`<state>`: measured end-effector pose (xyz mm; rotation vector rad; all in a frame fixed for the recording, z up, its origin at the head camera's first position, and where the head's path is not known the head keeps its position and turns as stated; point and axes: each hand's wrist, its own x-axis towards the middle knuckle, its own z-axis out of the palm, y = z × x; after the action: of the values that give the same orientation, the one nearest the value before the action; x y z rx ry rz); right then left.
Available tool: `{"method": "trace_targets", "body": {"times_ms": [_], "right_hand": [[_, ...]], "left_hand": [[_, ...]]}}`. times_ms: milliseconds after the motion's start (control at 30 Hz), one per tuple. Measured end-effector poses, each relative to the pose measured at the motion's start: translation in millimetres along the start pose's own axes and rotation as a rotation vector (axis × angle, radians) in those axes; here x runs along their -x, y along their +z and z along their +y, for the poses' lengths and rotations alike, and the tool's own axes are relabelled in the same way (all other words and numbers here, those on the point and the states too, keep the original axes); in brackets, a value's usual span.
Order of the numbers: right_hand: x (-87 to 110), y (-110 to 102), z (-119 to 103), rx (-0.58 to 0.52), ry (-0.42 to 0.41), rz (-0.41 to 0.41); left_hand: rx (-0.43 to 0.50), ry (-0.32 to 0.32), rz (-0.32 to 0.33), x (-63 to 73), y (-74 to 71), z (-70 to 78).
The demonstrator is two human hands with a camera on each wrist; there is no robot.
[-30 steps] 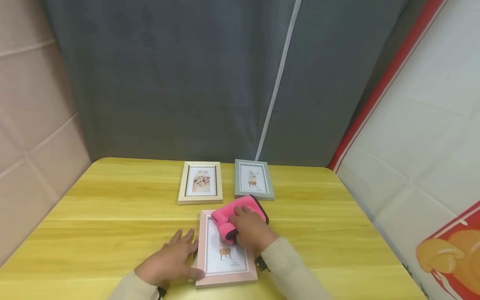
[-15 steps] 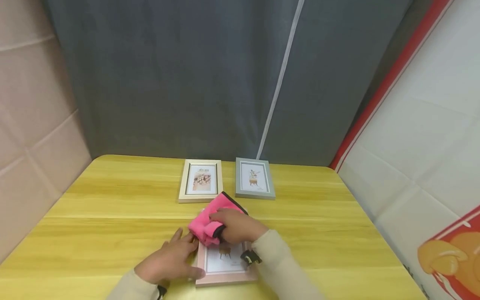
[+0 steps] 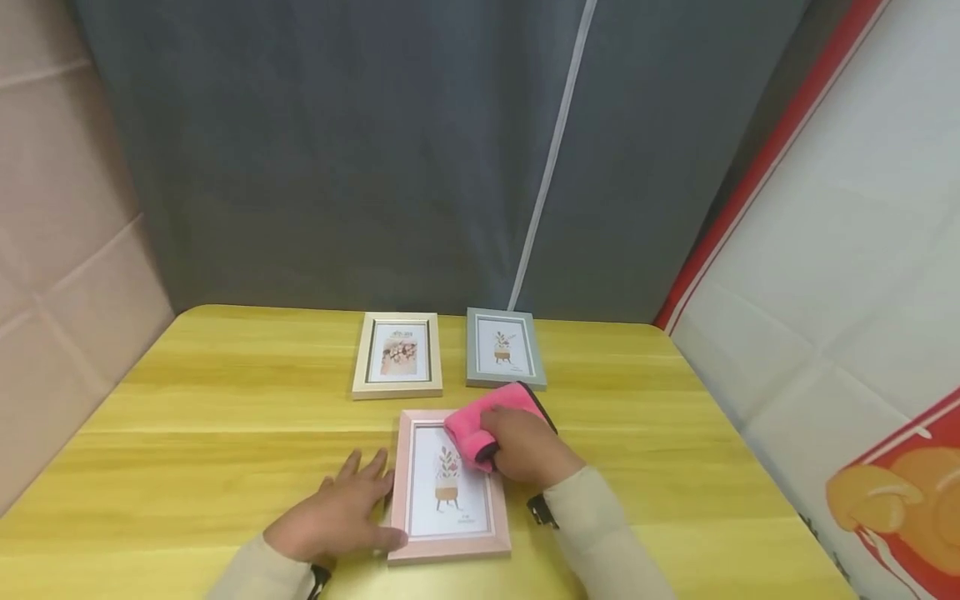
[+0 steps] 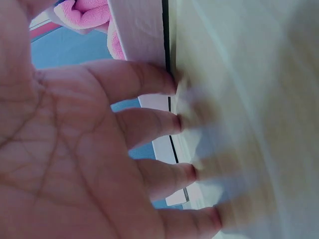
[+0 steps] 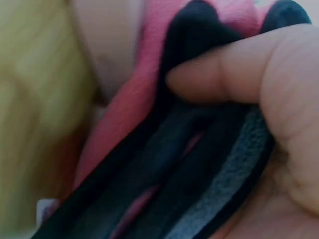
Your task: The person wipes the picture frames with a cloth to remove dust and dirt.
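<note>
A pink photo frame with a potted-plant picture lies flat on the yellow wood-grain table. My right hand grips a folded pink cloth with dark edging, which covers the frame's upper right corner. Close up in the right wrist view, the thumb presses into the cloth's black edging. My left hand is spread at the frame's left side, its thumb on the lower left border. In the left wrist view its fingertips rest on the tabletop.
Behind the pink frame lie a cream-gold photo frame and a grey-green photo frame, side by side. A dark grey curtain hangs at the table's back edge. Light panels stand on both sides.
My right hand has swept the cloth left across the pink frame's upper part, then back to the right corner, uncovering the plant picture. My left hand stays beside the frame.
</note>
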<state>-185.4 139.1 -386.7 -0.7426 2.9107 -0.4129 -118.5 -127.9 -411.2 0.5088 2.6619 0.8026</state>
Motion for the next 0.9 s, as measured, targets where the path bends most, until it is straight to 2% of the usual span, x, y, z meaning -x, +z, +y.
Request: {"method": "trace_targets", "body": {"times_ms": [233,433,600,767,900], "right_hand": [[-14.6,2,-13,0.018,0.002,-0.065],[-21.1,2,-31,0.028,0.017,-0.095],[-31.3,5,-46,0.066,-0.057,-0.113],[-35.4,7,-50,-0.025,-0.129,-0.152],[-24.5,5,-49,-0.144,-0.19,-0.137]], "left_hand": [[0.001,-0.007,-0.029,1.8,-1.8,-1.3],[-0.023,0.027,-0.035,-0.2,-1.6,-0.9],[-0.021,0.022,-0.035,-0.4,-2.6,-0.9],[-0.013,-0.005,-0.016,-1.0,-3.5,-1.4],[0.005,-0.001,-0.011,-1.9,-1.7,-1.0]]}}
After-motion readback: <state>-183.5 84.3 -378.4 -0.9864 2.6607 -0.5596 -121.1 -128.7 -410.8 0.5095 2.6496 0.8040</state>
